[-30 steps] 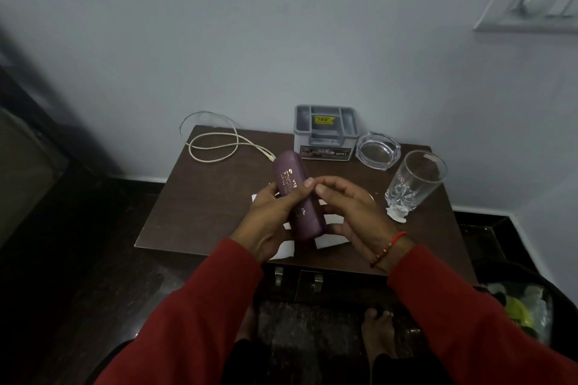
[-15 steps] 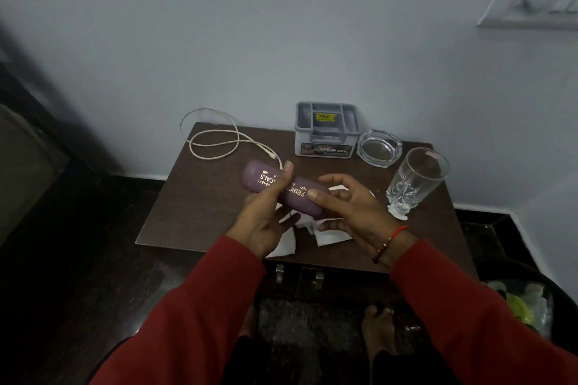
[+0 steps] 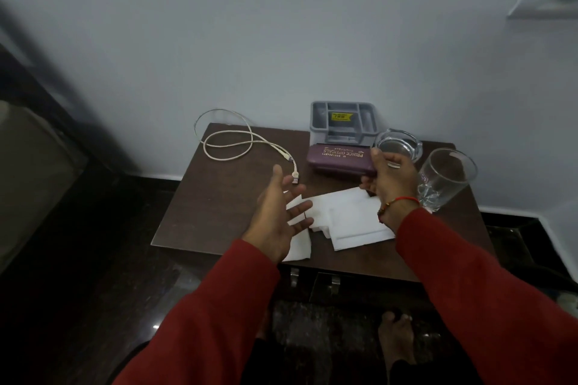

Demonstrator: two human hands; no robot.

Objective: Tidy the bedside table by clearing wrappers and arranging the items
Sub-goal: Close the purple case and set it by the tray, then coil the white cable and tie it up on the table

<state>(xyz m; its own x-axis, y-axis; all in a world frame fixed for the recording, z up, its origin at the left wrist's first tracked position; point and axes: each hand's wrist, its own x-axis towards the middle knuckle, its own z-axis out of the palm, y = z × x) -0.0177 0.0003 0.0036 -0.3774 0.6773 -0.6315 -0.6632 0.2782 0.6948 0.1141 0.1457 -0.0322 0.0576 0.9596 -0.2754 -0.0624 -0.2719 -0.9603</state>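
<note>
So on the dark brown wooden bedside table (image 3: 219, 206): one looped white USB cable (image 3: 233, 147), then the left hand (image 3: 278, 216) hovering with fingers spread over several white paper napkins (image 3: 350, 219). The right hand (image 3: 389, 178) grasps the one purple hard-shell glasses case (image 3: 339, 161), lying flat before one grey plastic organiser (image 3: 342, 120). One clear glass ashtray (image 3: 403, 142), one clear tumbler (image 3: 445, 178).

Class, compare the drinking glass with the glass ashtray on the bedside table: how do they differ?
The drinking glass is tall and tapers toward its base; the glass ashtray is low and wide. The drinking glass stands at the table's right edge; the ashtray sits further back, beside the grey organiser. Both are clear and look empty.
</note>
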